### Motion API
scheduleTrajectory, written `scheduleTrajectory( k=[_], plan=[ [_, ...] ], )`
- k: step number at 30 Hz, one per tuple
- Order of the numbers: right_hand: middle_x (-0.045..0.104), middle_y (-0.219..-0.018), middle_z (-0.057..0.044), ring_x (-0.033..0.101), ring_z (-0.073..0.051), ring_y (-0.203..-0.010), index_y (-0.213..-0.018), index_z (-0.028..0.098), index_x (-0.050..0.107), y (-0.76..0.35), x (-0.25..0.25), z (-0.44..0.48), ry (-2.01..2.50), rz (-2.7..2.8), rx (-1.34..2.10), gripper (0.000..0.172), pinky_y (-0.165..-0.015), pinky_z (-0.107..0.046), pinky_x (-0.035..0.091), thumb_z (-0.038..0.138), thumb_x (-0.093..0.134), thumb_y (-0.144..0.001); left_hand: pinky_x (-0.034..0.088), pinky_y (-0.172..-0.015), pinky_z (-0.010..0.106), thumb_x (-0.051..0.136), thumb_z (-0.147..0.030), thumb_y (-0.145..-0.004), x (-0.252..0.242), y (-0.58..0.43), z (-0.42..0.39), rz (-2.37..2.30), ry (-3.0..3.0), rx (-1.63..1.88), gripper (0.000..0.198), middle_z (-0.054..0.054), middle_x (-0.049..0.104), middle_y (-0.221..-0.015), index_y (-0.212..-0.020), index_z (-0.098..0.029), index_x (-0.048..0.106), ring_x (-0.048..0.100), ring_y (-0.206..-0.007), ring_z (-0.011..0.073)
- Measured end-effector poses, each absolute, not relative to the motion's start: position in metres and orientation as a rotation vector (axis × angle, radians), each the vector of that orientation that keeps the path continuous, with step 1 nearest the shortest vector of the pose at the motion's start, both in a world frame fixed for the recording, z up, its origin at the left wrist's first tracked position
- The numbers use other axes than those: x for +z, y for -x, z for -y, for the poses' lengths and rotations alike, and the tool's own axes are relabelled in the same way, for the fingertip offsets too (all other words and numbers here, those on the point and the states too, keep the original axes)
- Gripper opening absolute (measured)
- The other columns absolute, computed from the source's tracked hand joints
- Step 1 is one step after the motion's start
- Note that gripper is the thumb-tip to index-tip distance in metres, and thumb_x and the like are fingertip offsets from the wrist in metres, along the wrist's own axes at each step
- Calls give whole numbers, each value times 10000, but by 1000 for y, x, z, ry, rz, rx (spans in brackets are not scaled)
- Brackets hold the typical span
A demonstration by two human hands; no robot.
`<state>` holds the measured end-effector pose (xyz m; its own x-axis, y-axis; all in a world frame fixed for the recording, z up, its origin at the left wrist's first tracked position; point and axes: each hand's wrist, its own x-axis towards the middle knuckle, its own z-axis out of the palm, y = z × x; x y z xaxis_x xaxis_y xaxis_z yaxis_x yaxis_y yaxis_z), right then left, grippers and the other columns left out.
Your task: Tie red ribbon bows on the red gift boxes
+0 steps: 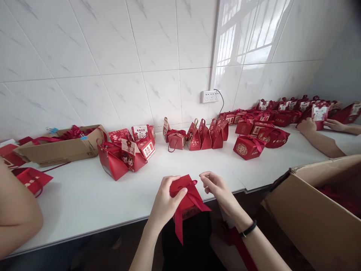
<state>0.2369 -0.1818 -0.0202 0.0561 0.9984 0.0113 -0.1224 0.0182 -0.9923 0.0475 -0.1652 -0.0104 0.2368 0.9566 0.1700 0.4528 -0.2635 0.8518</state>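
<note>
A small red gift box [186, 199] with a red ribbon hanging from it is held over the front edge of the white counter [93, 199]. My left hand [165, 201] grips the box's left side, thumb pressed on its top. My right hand [218, 188] is just right of the box, fingers curled in a pinch at the ribbon's bow; what it pinches is too small to make out. A black band circles my right wrist.
Several finished red boxes [197, 137] line the counter by the tiled wall, more at the far right [270, 128]. A flat cardboard box [60, 146] lies left, a large carton [321, 210] right. Another person's hands [308, 126] hold a box at far right; an arm [15, 214] is at left.
</note>
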Motion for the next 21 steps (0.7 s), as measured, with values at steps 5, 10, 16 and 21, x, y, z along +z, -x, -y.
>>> scheduleTrajectory(
  k=[5,10,16,21],
  plan=[
    [207,-1499,-89,268,-291,-1348,-1407,316,273,-250,-39,187,913,1640,1213,1048,-1015,-444,370,365,835,-525,411,-994,385,546,-397,-819,-9,-47,164,-1256,-1863,971,316,64,541,-1168,-1090,-235,553,504,-1154,230],
    [354,-1397,-147,449,-273,-1228,-1468,227,112,-246,-27,199,992,1950,906,1169,-1037,-402,368,239,807,-529,411,-1009,390,585,-417,-786,-9,-48,174,-1082,-1951,913,385,67,535,-1215,-1135,-260,549,494,-1173,252],
    [353,-1420,-130,459,-327,-1230,-1458,251,202,-294,3,309,1456,1809,449,1051,-985,-352,451,322,781,-583,397,-1041,423,421,-575,-822,-32,-63,158,-1008,-1641,1090,498,42,469,-1357,-1207,-270,503,409,-1275,279],
    [438,-1373,-109,501,-345,-1176,-1422,361,265,-373,36,455,2093,1201,-235,955,-876,-408,501,473,747,-605,394,-1001,541,488,-568,-747,-58,-110,128,-1220,-2035,834,377,35,519,-1291,-960,-283,611,405,-1264,330]
  ],
)
